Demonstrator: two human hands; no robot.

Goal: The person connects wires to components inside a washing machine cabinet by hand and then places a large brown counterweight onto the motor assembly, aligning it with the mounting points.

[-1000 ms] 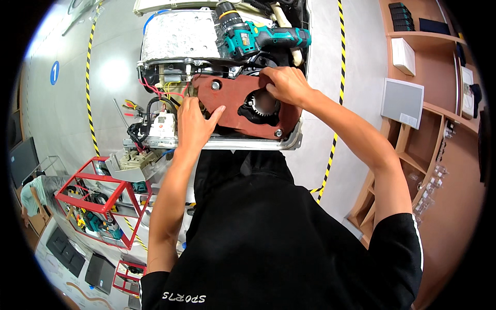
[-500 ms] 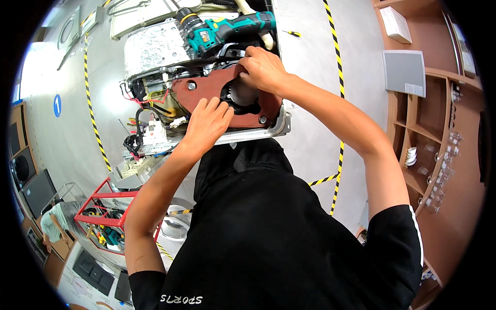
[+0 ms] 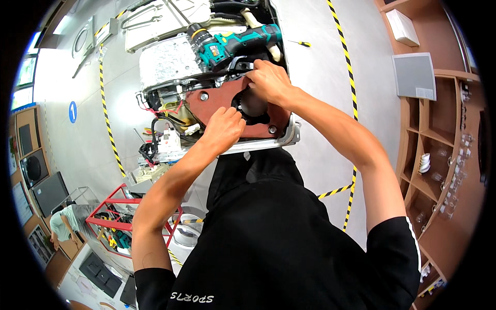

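A reddish-brown plate [image 3: 214, 99] with bolts at its corners lies in an opened appliance in front of me. In its opening sits a black round part [image 3: 244, 107], blurred in the middle. My left hand [image 3: 225, 126] rests at the left of this part, its fingers curled closed over the plate. Across the opening, my right hand [image 3: 269, 82] bends its fingers closed at the plate's upper edge. What the fingertips of either hand hold, if anything, is hidden. Just beyond the plate, a teal and black cordless drill [image 3: 232, 44] lies on the appliance.
Loose wires and a white connector block [image 3: 169, 139] are at the appliance's left side. A small yellow screwdriver [image 3: 304, 44] lies on the floor to the right. A red-framed tool cart [image 3: 111, 225] and a bent-over person [image 3: 64, 225] are at lower left; wooden shelves [image 3: 429, 126] stand right.
The whole view has shifted, so the appliance sits slightly lower and farther right in it. Both hands stay at nearly the same places on the plate.
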